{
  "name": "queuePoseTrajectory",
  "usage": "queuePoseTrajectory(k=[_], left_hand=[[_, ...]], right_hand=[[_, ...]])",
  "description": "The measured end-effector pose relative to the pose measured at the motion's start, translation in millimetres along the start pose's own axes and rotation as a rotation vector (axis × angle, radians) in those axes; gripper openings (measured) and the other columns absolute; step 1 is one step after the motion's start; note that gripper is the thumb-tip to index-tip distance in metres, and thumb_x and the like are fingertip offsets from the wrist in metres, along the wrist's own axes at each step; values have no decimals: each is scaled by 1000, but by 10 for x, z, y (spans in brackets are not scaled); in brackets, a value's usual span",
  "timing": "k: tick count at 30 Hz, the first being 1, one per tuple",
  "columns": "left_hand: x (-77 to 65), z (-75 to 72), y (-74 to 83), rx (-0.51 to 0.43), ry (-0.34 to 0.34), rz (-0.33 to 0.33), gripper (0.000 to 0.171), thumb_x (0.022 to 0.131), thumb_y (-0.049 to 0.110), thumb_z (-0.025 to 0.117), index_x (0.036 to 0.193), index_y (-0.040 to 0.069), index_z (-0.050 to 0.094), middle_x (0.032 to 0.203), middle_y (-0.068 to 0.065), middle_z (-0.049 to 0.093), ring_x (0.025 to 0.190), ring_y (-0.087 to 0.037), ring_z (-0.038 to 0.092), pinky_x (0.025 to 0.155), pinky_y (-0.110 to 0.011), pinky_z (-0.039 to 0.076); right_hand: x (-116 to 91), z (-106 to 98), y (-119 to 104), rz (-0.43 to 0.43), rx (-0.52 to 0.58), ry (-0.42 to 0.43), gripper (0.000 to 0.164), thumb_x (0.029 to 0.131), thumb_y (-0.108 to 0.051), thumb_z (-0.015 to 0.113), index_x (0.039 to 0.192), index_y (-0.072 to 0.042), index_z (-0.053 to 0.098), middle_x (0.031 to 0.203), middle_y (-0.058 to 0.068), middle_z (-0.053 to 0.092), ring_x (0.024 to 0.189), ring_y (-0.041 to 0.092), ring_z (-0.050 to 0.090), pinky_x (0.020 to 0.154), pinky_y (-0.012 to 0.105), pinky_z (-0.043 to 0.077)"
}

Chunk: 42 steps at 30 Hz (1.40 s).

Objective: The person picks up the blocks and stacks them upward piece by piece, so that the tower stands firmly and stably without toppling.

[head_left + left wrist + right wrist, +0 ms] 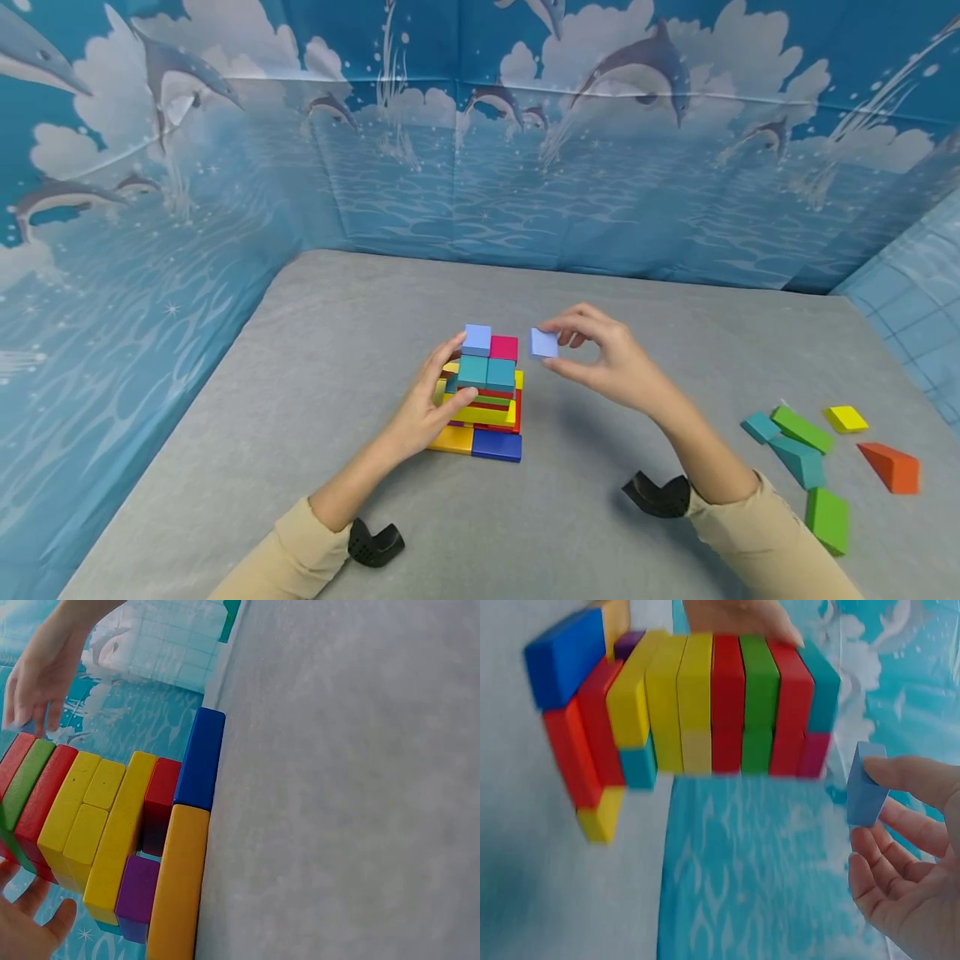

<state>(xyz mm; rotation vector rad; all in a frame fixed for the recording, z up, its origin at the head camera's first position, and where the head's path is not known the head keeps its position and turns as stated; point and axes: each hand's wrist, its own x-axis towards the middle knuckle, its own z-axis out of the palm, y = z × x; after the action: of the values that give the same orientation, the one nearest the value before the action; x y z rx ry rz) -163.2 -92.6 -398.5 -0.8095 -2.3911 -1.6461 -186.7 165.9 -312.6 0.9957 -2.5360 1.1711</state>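
A stepped tower of coloured wooden blocks [491,414] stands on the grey cloth, with a blue [497,446] and an orange-yellow block in its lowest layer. Up top, one light blue block [477,340] sits beside a magenta one [504,348], behind two teal blocks [473,371]. My left hand [422,410] lies along the tower's left side, thumb toward the front and fingertips near the top. To the right of the top, my right hand [606,358] pinches a second light blue block [543,343] between thumb and fingers, apart from the tower. The right wrist view shows this light blue block [866,784] edge-on.
Loose blocks lie at the right: teal [799,462], green [828,521], yellow [846,419] and an orange wedge-like one [892,468]. A dolphin-print curtain [480,192] rises behind and to the left of the grey cloth [360,308]. Black wrist mounts [375,543] stick out near both sleeves.
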Motion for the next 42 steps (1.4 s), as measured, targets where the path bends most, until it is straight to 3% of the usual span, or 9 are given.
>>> queuePoseTrajectory(k=[9,27,36,42], left_hand=[[4,1,-1,-9,-6,-7,63,92,25,55,145,23,21,143,-7,29,123,-26,36,96,-47,37],[9,4,-10,-11,-10,3,61,93,29,53,145,22,22,143,-8,29,122,-27,36,96,-48,37],[12,5,-6,-15,-10,6,63,91,16,56,145,21,22,143,-6,29,122,-25,36,96,-47,36],[8,9,-7,-6,-1,1,63,92,23,56,145,22,22,143,-7,29,123,-25,37,96,-46,37]], right_hand=[[228,241,-91,52,69,-40,35,76,-10,74,109,-6,65,100,4,58,84,17,53,74,36,49],[259,325,-77,58,129,-71,32,81,-10,69,112,-4,62,108,8,63,90,18,59,79,39,51],[250,325,-64,49,124,-62,35,81,-10,70,113,-3,60,108,8,63,90,19,58,78,36,50],[81,117,51,81,117,20,40,84,-10,66,122,-6,55,110,8,61,95,18,58,80,26,48]])
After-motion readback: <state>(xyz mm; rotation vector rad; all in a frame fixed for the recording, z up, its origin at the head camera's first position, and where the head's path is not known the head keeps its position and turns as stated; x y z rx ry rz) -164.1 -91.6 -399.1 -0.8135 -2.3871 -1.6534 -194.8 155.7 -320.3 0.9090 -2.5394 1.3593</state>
